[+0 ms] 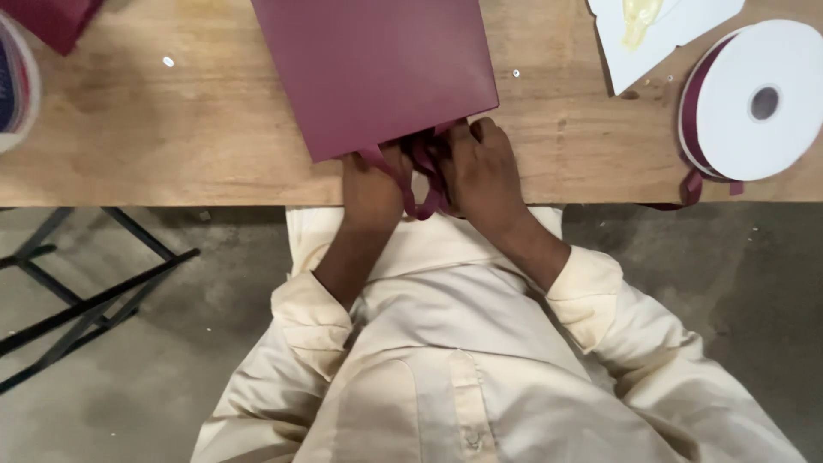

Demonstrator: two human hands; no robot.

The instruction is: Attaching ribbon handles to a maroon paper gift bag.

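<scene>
At frame centre, left hand (370,184) and right hand (480,167) each close their grip on maroon ribbon (422,176) at the maroon bag's (377,69) edge on the counter (171,129).

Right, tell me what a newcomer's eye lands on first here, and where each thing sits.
First, the flat maroon paper bag lying at the middle of the wooden table, its near edge at the table's front. There the left hand and right hand both pinch the dark red ribbon, which loops off the table edge between them. Far right stands a big white spool of matching ribbon.
</scene>
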